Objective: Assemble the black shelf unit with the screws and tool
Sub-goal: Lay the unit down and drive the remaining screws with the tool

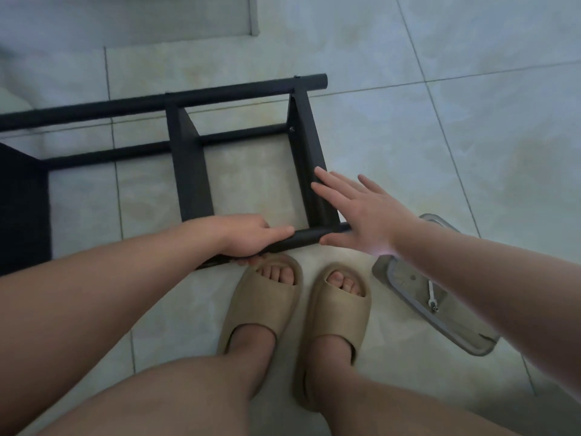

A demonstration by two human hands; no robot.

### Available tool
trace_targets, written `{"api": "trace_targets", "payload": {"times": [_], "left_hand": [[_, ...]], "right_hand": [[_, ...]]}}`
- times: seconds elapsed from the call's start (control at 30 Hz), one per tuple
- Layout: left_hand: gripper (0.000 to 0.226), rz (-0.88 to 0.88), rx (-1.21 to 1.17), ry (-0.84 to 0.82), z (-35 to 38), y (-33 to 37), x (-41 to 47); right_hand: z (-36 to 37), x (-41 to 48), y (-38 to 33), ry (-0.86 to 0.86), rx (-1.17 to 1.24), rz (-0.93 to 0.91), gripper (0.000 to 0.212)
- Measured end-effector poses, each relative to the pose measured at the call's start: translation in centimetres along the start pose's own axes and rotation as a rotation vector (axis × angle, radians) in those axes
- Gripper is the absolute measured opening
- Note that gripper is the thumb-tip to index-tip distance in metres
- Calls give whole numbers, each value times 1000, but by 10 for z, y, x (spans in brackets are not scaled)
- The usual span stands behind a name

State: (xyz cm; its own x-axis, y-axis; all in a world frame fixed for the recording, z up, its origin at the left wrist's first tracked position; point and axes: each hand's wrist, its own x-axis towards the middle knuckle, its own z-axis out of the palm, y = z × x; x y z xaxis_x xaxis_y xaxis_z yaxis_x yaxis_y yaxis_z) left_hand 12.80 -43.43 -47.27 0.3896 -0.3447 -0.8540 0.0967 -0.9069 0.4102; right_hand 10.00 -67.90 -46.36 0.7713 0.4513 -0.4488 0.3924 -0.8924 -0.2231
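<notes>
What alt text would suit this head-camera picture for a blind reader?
A person's left hand grips the near tube of a black shelf frame lying on tiled floor; the open right hand touches its end panel.

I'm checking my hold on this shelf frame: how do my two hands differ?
The left hand curls round the near tube; the right hand is flat, fingers spread. The left sits beside the end panel; the right lies over it. Both touch the shelf frame.

Left hand (248, 236) grips the shelf (191, 171), fingers apparently curled beneath; right hand (355, 212) flat, fingers spread; both arms outstretched.
</notes>
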Motion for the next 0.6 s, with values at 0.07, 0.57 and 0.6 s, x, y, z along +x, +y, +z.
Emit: {"api": "trace_targets", "payload": {"times": [0.07,0.57,0.6], "left_hand": [[59,9,73,2,-1,0,-20],[28,233,241,637,-97,50,-155],[27,238,260,656,-98,53,-162]], "right_hand": [[-14,-3,-11,-89,-12,59,86],[-161,-57,-79,129,115,224,57],[-166,-62,-82,153,129,238,55]]}}
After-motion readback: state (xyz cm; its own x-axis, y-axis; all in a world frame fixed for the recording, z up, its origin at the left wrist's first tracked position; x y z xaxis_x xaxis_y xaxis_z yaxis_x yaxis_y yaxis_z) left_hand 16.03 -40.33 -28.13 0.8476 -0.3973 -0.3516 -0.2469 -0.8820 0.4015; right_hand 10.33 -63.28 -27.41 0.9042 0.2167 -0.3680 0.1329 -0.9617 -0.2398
